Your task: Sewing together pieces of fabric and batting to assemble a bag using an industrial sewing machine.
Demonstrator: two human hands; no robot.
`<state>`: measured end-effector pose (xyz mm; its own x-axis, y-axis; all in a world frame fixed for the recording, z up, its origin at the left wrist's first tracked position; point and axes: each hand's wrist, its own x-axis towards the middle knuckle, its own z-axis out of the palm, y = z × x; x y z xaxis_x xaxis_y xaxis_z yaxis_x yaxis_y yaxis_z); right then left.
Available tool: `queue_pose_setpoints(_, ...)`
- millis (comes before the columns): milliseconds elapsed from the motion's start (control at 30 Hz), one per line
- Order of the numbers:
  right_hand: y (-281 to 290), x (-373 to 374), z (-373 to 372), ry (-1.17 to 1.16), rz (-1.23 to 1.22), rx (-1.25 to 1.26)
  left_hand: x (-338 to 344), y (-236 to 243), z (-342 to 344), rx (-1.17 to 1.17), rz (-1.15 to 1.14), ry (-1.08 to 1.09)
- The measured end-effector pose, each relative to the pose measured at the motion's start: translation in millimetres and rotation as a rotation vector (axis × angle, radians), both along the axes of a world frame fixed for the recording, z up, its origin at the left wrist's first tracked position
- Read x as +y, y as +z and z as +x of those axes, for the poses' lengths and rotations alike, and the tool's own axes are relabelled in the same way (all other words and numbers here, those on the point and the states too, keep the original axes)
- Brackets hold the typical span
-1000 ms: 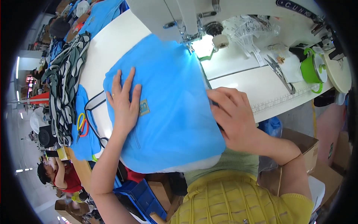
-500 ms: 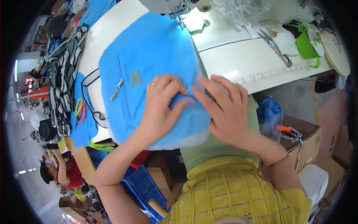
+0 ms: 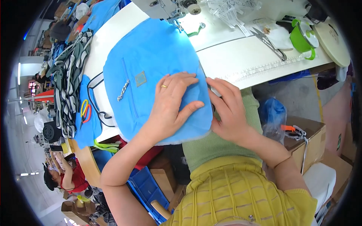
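A blue fabric bag piece [image 3: 162, 49] with a zipper [image 3: 129, 88], a braided cord pull [image 3: 123, 90] and a small square patch [image 3: 140, 79] lies across the white table. Its far edge reaches the lit presser foot of a sewing machine [image 3: 166, 9]. My left hand [image 3: 169, 101], a ring on one finger, rests flat on the fabric, thumb spread from the fingers. At the piece's right edge, my right hand [image 3: 230, 109] touches the border with fingertips stretched and apart. The underside of that edge is hidden.
Thread snips [image 3: 269, 44] and a green cup-shaped container [image 3: 302, 37] stand at the right of the table, beyond a printed ruler [image 3: 260, 69]. Scissors [image 3: 86, 111] and black-and-white straps [image 3: 71, 83] are at left. Below are a blue bin [image 3: 149, 188] and a cardboard box [image 3: 309, 139].
The left hand has flattened from a bunched pose, and the fabric under it lies smoother. My right fingers have come down against the edge. The whole view has shifted slightly.
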<state>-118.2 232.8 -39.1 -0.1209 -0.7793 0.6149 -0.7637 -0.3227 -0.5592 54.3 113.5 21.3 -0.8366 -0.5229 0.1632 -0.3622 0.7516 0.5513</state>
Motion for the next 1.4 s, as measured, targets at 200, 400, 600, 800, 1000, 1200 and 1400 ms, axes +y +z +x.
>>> queue_pose_setpoints(200,-28.2,37.9,22.8,-0.055,0.123,-0.438,37.2,8.2,0.4,-0.083,-0.018,-0.051)
queue_pose_setpoints(400,-29.7,26.7,37.5,0.061,0.321,-1.191,52.3,-6.7,8.5,-0.053,-0.03,0.032)
queue_pose_setpoints(600,-24.3,16.3,42.9,0.143,0.248,-1.474,49.3,0.3,21.8,0.264,0.086,0.145)
queue_pose_setpoints(800,-18.2,17.7,44.8,0.168,0.201,-1.484,50.9,12.6,18.6,0.135,0.115,0.037)
queue_pose_setpoints(1000,-21.3,24.2,44.4,0.197,0.207,-1.506,55.4,-0.6,13.7,0.07,0.066,0.042)
queue_pose_setpoints(1200,-17.7,36.8,42.3,0.238,0.242,-1.551,58.3,-4.1,10.4,0.036,0.032,0.045)
queue_pose_setpoints(1400,-21.9,39.4,40.6,0.212,0.286,-1.501,61.8,-9.0,10.3,0.039,0.027,0.041)
